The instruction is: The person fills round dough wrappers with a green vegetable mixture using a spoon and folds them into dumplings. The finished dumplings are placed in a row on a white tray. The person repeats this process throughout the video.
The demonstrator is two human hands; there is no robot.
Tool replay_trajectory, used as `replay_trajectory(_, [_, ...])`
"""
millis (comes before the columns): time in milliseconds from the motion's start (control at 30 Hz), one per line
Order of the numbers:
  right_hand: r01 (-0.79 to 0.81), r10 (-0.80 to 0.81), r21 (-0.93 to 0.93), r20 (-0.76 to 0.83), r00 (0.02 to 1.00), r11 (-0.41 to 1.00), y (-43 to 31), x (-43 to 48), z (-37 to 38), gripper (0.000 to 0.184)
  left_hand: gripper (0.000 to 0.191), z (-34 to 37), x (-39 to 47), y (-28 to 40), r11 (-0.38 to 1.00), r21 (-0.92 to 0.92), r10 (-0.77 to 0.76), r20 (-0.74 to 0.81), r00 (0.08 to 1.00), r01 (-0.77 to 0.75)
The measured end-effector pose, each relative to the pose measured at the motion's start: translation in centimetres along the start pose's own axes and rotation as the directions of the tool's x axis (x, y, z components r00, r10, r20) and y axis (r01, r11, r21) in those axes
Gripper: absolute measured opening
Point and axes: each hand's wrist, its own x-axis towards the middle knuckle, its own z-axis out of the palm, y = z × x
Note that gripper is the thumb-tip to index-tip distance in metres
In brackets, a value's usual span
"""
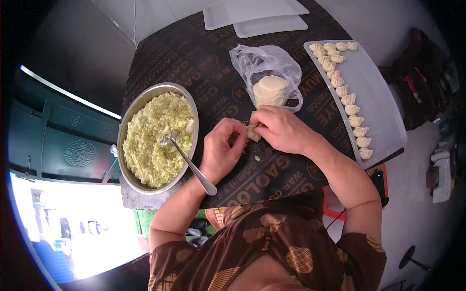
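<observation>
A small pleated dumpling point(253, 134) is pinched between my two hands over the dark printed board. My left hand point(224, 145) grips its left side with thumb and fingers. From the upper right my right hand point(278, 127) presses the dumpling's edge, its fingers partly hiding the dough. Just beyond the hands, a stack of round dough wrappers point(270, 89) sits in the mouth of a clear plastic bag point(287, 60). On the left, a steel bowl point(195, 120) holds chopped pale green filling point(153, 134). A metal spoon point(191, 163) rests in it, its handle reaching over the rim above my left forearm.
A white plastic tray point(382, 109) on the right carries several finished dumplings point(342, 91) along its left and far edges. Two more white trays point(255, 14) overlap at the table's far end. Scraps of filling point(257, 158) lie on the dark tabletop point(204, 94) near my hands.
</observation>
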Motion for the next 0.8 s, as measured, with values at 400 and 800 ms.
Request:
replay_trajectory(400, [-0.009, 0.01, 0.017, -0.03, 0.999, 1.0, 0.2, 0.0, 0.2, 0.007, 0.011, -0.1, 0.0, 0.2, 0.998, 0.043, 0.048, 0.06, 0.997, -0.051])
replay_trajectory(800, [0.042, -0.042, 0.037, -0.022, 0.999, 0.998, -0.8, -0.1, 0.2, 0.009, 0.006, 1.0, 0.0, 0.7, 0.983, -0.16, -0.097, -0.073, 0.993, 0.084])
